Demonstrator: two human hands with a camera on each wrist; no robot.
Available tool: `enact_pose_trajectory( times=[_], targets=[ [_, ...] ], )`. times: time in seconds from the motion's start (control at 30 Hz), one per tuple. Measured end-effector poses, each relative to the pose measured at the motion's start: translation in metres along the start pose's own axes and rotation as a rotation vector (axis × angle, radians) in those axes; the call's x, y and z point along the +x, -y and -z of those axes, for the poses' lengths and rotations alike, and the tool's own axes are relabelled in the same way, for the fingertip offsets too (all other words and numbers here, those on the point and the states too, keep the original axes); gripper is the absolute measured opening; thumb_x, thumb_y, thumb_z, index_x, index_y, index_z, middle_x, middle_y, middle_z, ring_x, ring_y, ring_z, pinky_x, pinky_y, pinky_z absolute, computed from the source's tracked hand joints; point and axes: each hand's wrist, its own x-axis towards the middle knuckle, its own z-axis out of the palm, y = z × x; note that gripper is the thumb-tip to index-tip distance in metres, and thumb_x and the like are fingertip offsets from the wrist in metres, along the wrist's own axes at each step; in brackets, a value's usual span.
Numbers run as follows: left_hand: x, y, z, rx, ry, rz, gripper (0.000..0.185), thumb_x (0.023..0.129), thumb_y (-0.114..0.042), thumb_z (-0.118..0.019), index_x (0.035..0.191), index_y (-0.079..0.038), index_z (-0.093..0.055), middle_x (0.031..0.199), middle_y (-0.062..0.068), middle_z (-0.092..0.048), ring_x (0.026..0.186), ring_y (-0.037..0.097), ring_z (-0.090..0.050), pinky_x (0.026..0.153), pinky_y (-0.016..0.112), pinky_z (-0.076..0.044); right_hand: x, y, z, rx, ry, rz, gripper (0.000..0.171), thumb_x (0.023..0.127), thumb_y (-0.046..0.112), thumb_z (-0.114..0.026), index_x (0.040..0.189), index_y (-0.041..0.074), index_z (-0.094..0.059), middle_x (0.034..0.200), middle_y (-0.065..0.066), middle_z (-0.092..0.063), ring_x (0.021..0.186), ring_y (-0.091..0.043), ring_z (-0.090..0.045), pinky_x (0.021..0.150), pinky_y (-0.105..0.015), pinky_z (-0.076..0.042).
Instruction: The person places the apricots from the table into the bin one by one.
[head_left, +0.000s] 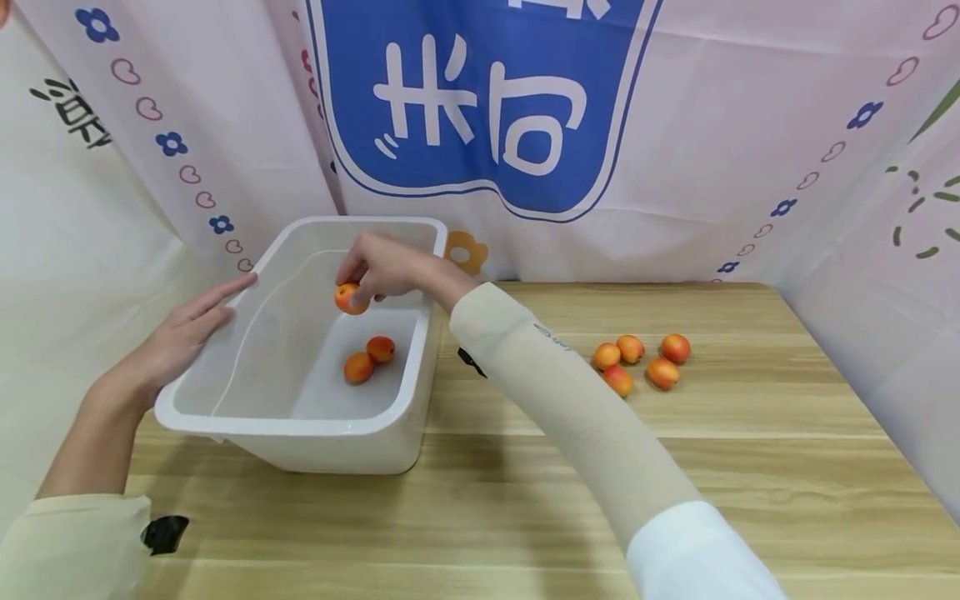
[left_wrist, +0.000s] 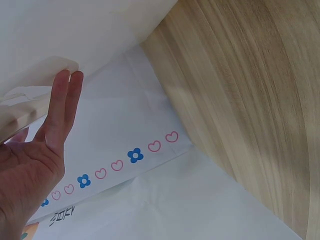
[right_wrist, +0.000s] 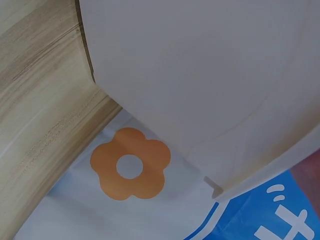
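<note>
Right hand (head_left: 388, 267) pinches an orange-red fruit (head_left: 348, 298) at its fingertips, over the white bin (head_left: 300, 427). Left hand (head_left: 180, 340), fingers straight, touches the bin.

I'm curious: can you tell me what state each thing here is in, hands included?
Left hand: fingers extended, touching the tub's left side
Right hand: gripping one fruit
Held fruit: lifted off the tub floor
White tub: open-topped, on the table
Two fruits inside: lying side by side
Five visible fruits outside: loose on the table
Printed cloth: hanging, creased
</note>
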Motion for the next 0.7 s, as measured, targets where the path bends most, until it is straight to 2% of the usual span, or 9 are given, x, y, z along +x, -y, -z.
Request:
enact_pose_trajectory(
  times=[0.23, 0.4, 0.5, 0.6, 0.7],
  targets=[
    [0.001, 0.001, 0.0, 0.0, -0.007, 0.013, 0.051, 0.115, -0.034, -0.028, 0.165, -0.041, -0.02, 0.165, 0.026, -0.017, 0.1, -0.005, -0.065, 0.076, 0.028, -0.063, 0.009, 0.001, -0.002, -0.05, 0.02, -0.024, 0.025, 0.096, 0.006, -0.074, 0.122, 0.004, -0.076, 0.103, -0.007, -0.074, 0.095, -0.025, -0.066, 0.08, -0.026, -0.059],
    [0.0, 0.001, 0.001, -0.002, -0.014, 0.008, 0.051, 0.115, -0.034, -0.03, 0.165, -0.042, -0.023, 0.155, 0.011, -0.033, 0.099, -0.003, -0.066, 0.075, 0.029, -0.063, 0.014, 0.0, -0.004, -0.092, 0.014, -0.056, 0.026, 0.096, 0.007, -0.075, 0.122, 0.004, -0.076, 0.104, -0.008, -0.073, 0.092, -0.023, -0.066, 0.076, -0.023, -0.057],
    [0.0, 0.001, 0.002, -0.004, -0.013, 0.007, 0.051, 0.115, -0.033, -0.03, 0.165, -0.042, -0.023, 0.153, 0.007, -0.036, 0.099, -0.002, -0.066, 0.075, 0.03, -0.063, 0.016, -0.001, -0.005, -0.102, 0.012, -0.081, 0.027, 0.096, 0.008, -0.075, 0.122, 0.005, -0.076, 0.106, -0.008, -0.073, 0.091, -0.022, -0.065, 0.076, -0.022, -0.057],
    [0.0, 0.001, 0.002, -0.004, -0.01, 0.015, 0.051, 0.115, -0.034, -0.03, 0.165, -0.042, -0.022, 0.157, 0.013, -0.031, 0.099, -0.003, -0.066, 0.076, 0.03, -0.063, 0.017, -0.001, -0.007, -0.103, 0.013, -0.109, 0.028, 0.096, 0.008, -0.075, 0.124, 0.005, -0.076, 0.109, -0.007, -0.072, 0.091, -0.021, -0.065, 0.076, -0.023, -0.057],
    [0.001, 0.001, 0.002, -0.01, -0.011, 0.014, 0.051, 0.115, -0.033, -0.03, 0.165, -0.042, -0.023, 0.155, 0.011, -0.033, 0.099, -0.002, -0.067, 0.075, 0.03, -0.063, 0.017, 0.0, -0.009, -0.106, 0.022, -0.144, 0.03, 0.096, 0.009, -0.076, 0.126, 0.006, -0.075, 0.112, -0.006, -0.072, 0.094, -0.021, -0.065, 0.077, -0.022, -0.058]
  ],
)
